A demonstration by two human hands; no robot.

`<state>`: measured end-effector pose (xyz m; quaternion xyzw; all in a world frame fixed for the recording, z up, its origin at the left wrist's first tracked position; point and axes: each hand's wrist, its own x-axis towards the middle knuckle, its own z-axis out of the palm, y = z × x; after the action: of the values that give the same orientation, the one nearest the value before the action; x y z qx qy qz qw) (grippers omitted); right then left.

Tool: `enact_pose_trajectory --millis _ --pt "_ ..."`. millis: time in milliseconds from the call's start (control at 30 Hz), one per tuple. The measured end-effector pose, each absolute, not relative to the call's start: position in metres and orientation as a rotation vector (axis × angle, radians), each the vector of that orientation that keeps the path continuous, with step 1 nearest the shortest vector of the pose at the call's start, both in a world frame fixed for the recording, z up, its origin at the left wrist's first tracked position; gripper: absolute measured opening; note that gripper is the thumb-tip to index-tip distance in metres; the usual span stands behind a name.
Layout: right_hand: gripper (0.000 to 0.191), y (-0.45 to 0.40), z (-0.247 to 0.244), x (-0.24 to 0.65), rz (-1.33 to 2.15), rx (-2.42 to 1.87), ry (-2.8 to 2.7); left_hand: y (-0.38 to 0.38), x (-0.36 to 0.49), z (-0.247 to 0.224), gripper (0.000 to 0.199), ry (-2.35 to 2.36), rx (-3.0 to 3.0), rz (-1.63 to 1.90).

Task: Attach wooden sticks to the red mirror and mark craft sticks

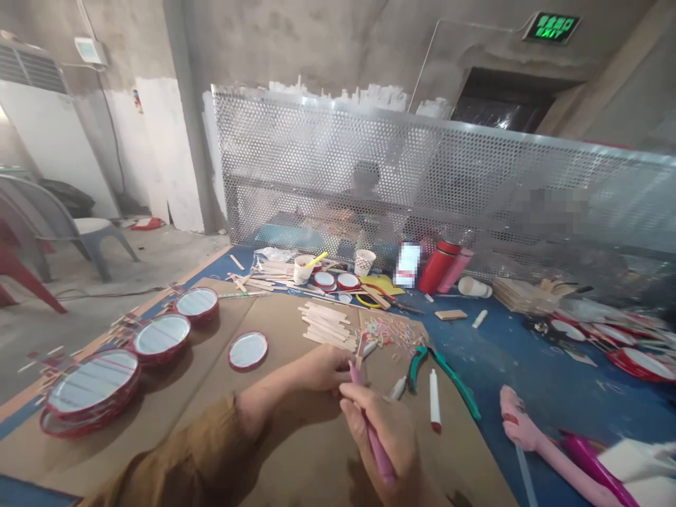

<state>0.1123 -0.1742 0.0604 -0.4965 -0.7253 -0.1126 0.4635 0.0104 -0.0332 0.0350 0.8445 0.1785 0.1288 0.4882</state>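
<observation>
My left hand (324,367) is closed on a small wooden stick (360,350), which stands up from its fingertips; its lower part is hidden. A pink pen (379,454) is gripped in my right hand (391,419), its tip close to the stick and the left fingers. Just beyond the hands lie a pile of flat wooden craft sticks (326,325) and a heap of coloured rubber bands (393,331). Right of them are green-handled pliers (457,384) and a white marker (434,401) with a red end. A round red-rimmed disc (248,350) lies flat on the cardboard (211,380).
Red-rimmed round pieces (95,384) stand along the left edge. Paper cups (364,262), a red bottle (439,266) and a lit phone (408,265) stand by the perforated metal screen (296,155). A pink toy-like stick (543,443) lies at right. People sit behind the screen.
</observation>
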Motion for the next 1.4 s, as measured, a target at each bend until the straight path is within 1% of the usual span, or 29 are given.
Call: enact_pose_trajectory --millis 133,200,333,433,600,767,900,967,1100,1200,1300,1400 --pt "0.029 -0.176 0.056 0.110 -0.304 -1.246 -1.816 -0.033 0.010 0.035 0.012 0.441 2.076 0.317" --pt "0.030 -0.176 0.055 0.111 -0.276 -1.243 -1.814 -0.033 0.009 0.036 0.011 0.438 2.063 0.294" --pt "0.023 -0.178 0.060 0.115 -0.169 -1.251 -1.769 -0.035 0.006 0.040 0.014 0.474 2.036 0.223" --pt "0.019 -0.177 0.064 0.116 -0.164 -1.273 -1.751 -0.034 0.006 0.041 0.016 0.481 2.041 0.196" --pt "0.014 -0.174 0.062 0.120 -0.122 -1.291 -1.753 -0.035 0.007 0.042 0.014 0.468 2.063 0.195" --pt "0.026 -0.169 0.061 0.135 0.011 -1.342 -1.638 -0.038 0.007 0.044 0.014 0.430 1.973 0.166" --pt "0.035 -0.162 0.062 0.151 0.042 -1.361 -1.480 -0.037 0.008 0.042 0.007 0.417 1.902 0.156" --pt "0.036 -0.158 0.064 0.155 0.059 -1.381 -1.422 -0.037 0.008 0.042 0.006 0.433 1.875 0.156" --pt "0.030 -0.153 0.067 0.154 0.064 -1.368 -1.437 -0.034 0.009 0.040 0.006 0.408 1.826 0.156" --pt "0.031 -0.151 0.065 0.149 0.104 -1.363 -1.451 -0.030 0.010 0.034 0.011 0.350 1.797 0.137" --pt "0.025 -0.150 0.060 0.146 0.148 -1.404 -1.385 -0.027 0.013 0.028 0.016 0.381 1.812 0.115" --pt "0.021 -0.151 0.056 0.143 0.095 -1.426 -1.373 -0.025 0.016 0.025 0.016 0.410 1.856 0.078"
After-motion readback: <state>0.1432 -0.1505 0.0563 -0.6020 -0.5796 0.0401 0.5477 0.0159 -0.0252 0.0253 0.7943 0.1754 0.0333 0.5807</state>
